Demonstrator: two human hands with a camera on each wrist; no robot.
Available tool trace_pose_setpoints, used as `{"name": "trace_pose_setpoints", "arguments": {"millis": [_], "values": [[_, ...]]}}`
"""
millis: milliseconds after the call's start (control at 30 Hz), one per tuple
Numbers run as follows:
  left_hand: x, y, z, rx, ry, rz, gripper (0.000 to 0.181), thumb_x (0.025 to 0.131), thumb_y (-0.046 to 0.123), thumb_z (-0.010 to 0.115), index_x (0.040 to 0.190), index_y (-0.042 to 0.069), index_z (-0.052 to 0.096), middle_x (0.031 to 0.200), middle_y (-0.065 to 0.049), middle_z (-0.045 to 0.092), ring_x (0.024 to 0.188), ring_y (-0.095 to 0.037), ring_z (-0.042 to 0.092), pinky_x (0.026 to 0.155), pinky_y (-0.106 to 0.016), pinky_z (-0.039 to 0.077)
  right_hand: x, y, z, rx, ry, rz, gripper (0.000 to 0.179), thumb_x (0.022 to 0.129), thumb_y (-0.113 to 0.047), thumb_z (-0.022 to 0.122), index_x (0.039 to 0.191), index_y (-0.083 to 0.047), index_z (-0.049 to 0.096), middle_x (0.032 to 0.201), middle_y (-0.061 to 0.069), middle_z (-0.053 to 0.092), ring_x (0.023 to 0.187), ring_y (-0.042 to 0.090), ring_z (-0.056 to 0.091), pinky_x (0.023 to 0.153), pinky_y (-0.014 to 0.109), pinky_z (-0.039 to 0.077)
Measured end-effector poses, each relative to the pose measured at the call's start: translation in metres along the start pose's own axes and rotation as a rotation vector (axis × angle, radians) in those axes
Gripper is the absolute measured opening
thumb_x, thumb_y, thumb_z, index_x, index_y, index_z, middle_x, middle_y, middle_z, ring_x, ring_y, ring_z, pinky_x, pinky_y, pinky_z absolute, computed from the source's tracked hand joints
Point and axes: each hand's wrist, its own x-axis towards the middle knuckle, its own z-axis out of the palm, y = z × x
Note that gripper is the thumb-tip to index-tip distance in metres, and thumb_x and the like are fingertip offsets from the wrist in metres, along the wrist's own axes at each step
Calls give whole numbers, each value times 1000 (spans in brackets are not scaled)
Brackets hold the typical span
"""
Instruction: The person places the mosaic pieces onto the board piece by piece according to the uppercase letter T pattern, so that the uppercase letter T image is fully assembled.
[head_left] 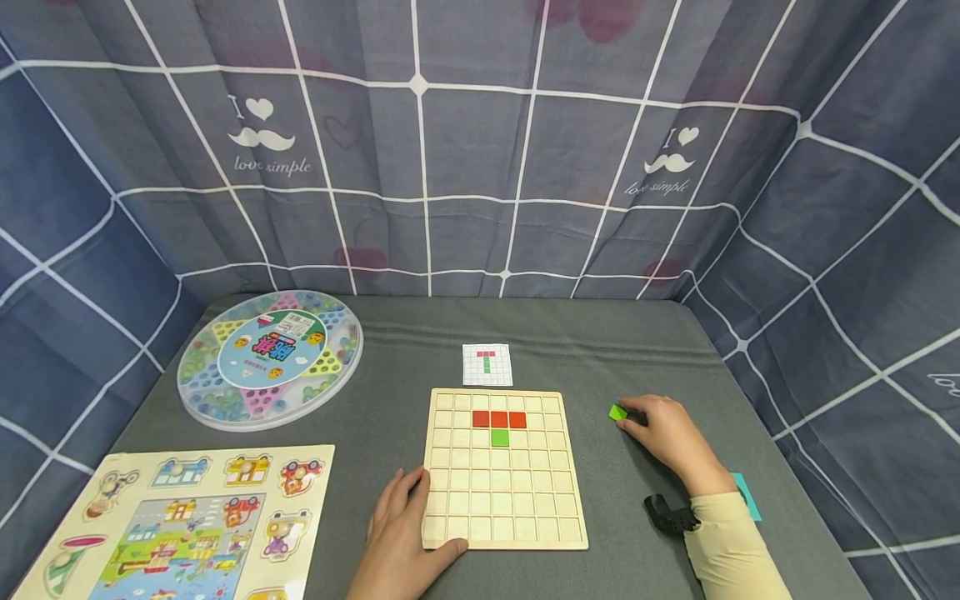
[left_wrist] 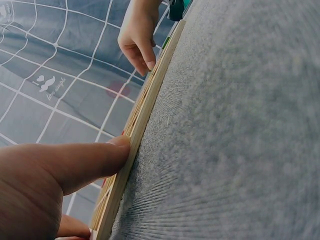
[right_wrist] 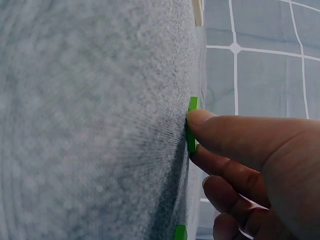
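A wooden grid board (head_left: pixel 506 483) lies on the grey cloth, with three red tiles (head_left: pixel 498 419) in a row and one green tile (head_left: pixel 499 437) under the middle one. My left hand (head_left: pixel 405 533) holds the board's near left corner, thumb (left_wrist: pixel 117 150) on the front edge and fingers along the left side. Right of the board, my right hand (head_left: pixel 663 433) pinches a green square tile (right_wrist: pixel 192 125) between thumb and fingers, close over the cloth. Another green piece (right_wrist: pixel 180 232) shows at the bottom of the right wrist view.
Behind the board lies a small pattern card (head_left: pixel 487 365) with a red and green T. At left are a round Chinese checkers set (head_left: pixel 352 367) and a picture puzzle board (head_left: pixel 318 492). A teal item (head_left: pixel 747 497) is partly hidden by my right forearm. Curtains surround the table.
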Motion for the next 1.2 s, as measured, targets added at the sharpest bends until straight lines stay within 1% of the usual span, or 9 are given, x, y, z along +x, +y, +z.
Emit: {"name": "trace_pose_setpoints", "arguments": {"millis": [200, 367, 533, 800, 967, 1200], "values": [[-1, 0, 0, 6, 5, 4, 98, 68, 46, 87, 143, -4, 49, 145, -14, 44, 141, -42, 24, 103, -67, 27, 0, -1, 0, -23, -1, 6, 30, 83, -12, 80, 109, 0, 74, 103, 15, 72, 97, 37, 66, 88, 53, 48], [0, 1, 0, -1, -6, -7, 98, 68, 47, 87, 143, -4, 48, 145, -15, 43, 141, -42, 23, 103, -67, 26, 0, -4, -1, -35, 3, 9, 29, 84, -12, 79, 109, 0, 74, 104, 15, 72, 98, 37, 66, 89, 53, 48], [0, 1, -1, -2, -10, -14, 99, 68, 48, 87, 143, -4, 48, 146, -14, 43, 141, -42, 22, 104, -67, 26, 0, -11, -3, -35, 19, -15, 29, 84, -12, 79, 110, -1, 75, 104, 14, 72, 98, 35, 66, 89, 52, 48], [0, 2, -2, -8, -9, -12, 98, 69, 48, 86, 144, -3, 48, 146, -14, 43, 142, -41, 22, 104, -67, 26, 3, -36, -6, -4, 47, -77, 30, 82, -12, 81, 110, -3, 75, 103, 10, 72, 96, 32, 66, 81, 46, 53], [0, 2, -2, -10, -3, -6, 97, 69, 46, 87, 143, -4, 49, 146, -15, 43, 141, -42, 23, 104, -67, 25, 5, -55, -4, 5, 46, -124, 31, 82, -13, 82, 111, -4, 75, 102, 7, 73, 98, 30, 65, 84, 47, 52], [0, 1, -1, -8, -5, -1, 98, 69, 45, 88, 142, -6, 49, 145, -18, 42, 141, -44, 22, 102, -69, 25, 8, -81, 5, 22, 33, -203, 31, 80, -15, 83, 109, -6, 76, 102, 4, 72, 97, 26, 66, 84, 44, 53]]}}
